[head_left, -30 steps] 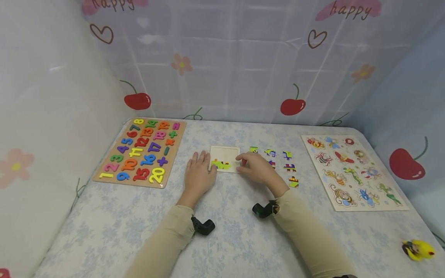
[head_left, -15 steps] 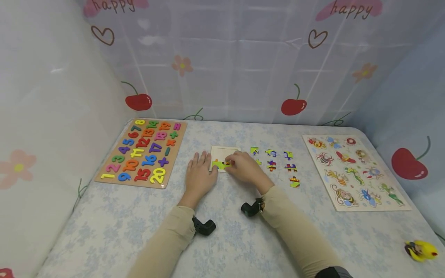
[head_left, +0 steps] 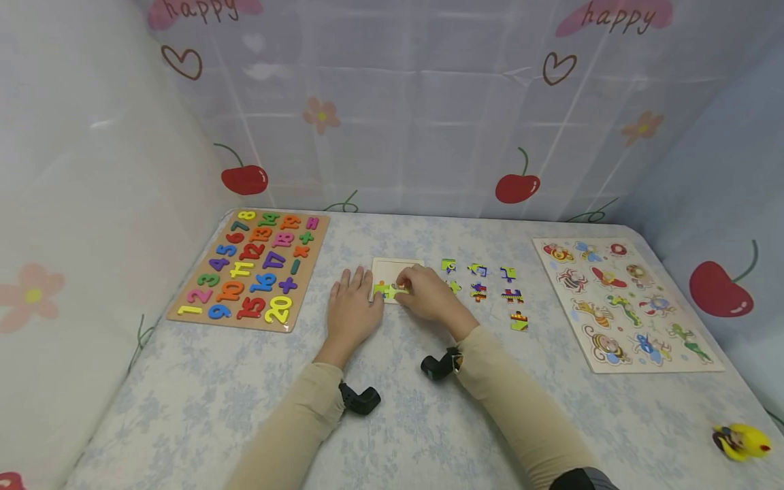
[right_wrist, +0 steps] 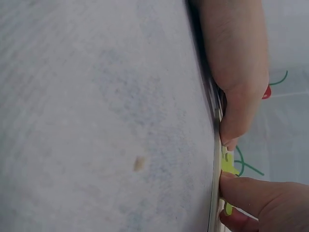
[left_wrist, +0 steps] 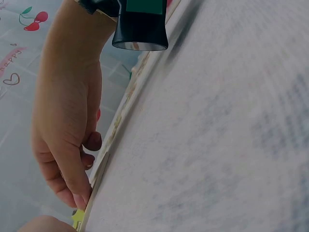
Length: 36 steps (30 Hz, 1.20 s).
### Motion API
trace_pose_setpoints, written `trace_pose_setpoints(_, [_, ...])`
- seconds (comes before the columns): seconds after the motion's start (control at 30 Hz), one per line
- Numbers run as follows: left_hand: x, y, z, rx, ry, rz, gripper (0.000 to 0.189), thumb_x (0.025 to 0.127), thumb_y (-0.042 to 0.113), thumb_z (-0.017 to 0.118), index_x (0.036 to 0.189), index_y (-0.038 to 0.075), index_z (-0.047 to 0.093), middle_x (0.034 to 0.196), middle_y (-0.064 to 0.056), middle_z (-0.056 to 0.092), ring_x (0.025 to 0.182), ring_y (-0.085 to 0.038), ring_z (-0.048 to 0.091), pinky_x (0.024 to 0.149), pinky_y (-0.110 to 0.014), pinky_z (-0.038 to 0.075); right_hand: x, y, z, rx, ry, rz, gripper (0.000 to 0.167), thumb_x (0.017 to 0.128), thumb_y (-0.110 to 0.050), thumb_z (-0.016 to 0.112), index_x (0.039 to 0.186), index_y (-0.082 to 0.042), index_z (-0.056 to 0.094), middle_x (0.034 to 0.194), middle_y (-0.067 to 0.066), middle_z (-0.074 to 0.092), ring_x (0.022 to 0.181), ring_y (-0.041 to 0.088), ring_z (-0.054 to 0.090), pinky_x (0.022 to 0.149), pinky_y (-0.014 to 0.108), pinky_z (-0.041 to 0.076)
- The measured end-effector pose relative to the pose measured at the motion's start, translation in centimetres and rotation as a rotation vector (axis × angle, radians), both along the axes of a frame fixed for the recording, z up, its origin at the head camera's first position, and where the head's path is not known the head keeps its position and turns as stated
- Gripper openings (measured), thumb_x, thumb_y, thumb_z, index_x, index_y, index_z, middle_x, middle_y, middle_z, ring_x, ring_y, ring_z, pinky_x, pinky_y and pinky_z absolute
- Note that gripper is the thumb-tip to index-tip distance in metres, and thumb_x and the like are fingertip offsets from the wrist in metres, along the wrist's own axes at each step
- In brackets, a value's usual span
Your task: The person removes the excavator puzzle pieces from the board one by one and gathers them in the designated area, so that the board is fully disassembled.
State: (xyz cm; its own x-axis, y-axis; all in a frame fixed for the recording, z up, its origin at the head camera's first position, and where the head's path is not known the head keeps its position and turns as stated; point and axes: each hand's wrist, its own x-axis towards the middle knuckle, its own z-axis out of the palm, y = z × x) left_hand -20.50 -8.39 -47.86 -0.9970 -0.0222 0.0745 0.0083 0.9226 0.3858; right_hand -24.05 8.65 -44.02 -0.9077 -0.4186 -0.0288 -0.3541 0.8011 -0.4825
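A small wooden puzzle board (head_left: 392,265) lies in the middle of the table in the head view, with green puzzle pieces (head_left: 381,289) along its front left. My left hand (head_left: 354,306) rests flat with fingers spread beside it, thumb at its left edge. Over the front right of the board my right hand (head_left: 431,296) pinches a puzzle piece (right_wrist: 229,208), mostly covered by the fingers. The right wrist view shows its yellow-green edge by the right thumb (right_wrist: 239,186). The left wrist view shows the right hand's fingertips down at the board's edge.
Several loose puzzle pieces (head_left: 478,291) lie in rows right of the board. A number board (head_left: 300,309) lies at left and an insect picture board (head_left: 576,333) at right. A yellow toy duck (head_left: 742,441) sits near the right front.
My right hand has moved left from the board's right edge onto its front pieces, then shifted only slightly. The left hand stays in place.
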Motion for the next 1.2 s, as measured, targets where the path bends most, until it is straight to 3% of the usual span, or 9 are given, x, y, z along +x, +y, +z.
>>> trace_pose_setpoints(0.33, [0.1, 0.1, 0.1, 0.001, -0.001, -0.006, 0.062, 0.101, 0.043, 0.039, 0.155, 0.013, 0.036, 0.164, -0.006, 0.028, 0.155, -0.03, 0.015, 0.126, -0.05, 0.012, 0.5, 1.6, 1.2, -0.13, -0.091, -0.048, 0.015, 0.093, -0.023, 0.07, 0.104, -0.018, 0.061, 0.098, 0.003, 0.067, 0.086, 0.019, 0.06, 0.076, 0.035, 0.049])
trace_pose_setpoints(0.6, [0.1, 0.0, 0.0, 0.012, -0.007, -0.003, 0.062, 0.102, 0.044, 0.037, 0.156, 0.013, 0.034, 0.165, -0.005, 0.026, 0.155, -0.029, 0.013, 0.126, -0.05, 0.01, 1.4, 5.7, 2.6, -0.123, -0.131, -0.039, 0.013, 0.092, -0.023, 0.071, 0.102, -0.018, 0.064, 0.098, 0.004, 0.067, 0.085, 0.02, 0.057, 0.071, 0.032, 0.046])
trace_pose_setpoints(0.9, [0.1, 0.1, -0.1, 0.006, -0.003, -0.007, 0.062, 0.102, 0.043, 0.037, 0.155, 0.012, 0.035, 0.164, -0.006, 0.027, 0.155, -0.03, 0.014, 0.126, -0.051, 0.011, 2.9, 10.9, 2.4, -0.074, -0.143, -0.093, 0.013, 0.092, -0.022, 0.071, 0.102, -0.017, 0.064, 0.098, 0.004, 0.065, 0.086, 0.02, 0.055, 0.072, 0.032, 0.046])
trace_pose_setpoints(1.2, [0.3, 0.1, 0.2, 0.016, -0.003, -0.012, 0.061, 0.102, 0.042, 0.038, 0.155, 0.012, 0.034, 0.164, -0.007, 0.026, 0.155, -0.031, 0.013, 0.126, -0.051, 0.011, 3.9, 14.8, 1.4, -0.091, -0.12, -0.034, 0.01, 0.09, -0.02, 0.074, 0.094, -0.018, 0.065, 0.089, 0.0, 0.061, 0.08, 0.018, 0.051, 0.071, 0.032, 0.043])
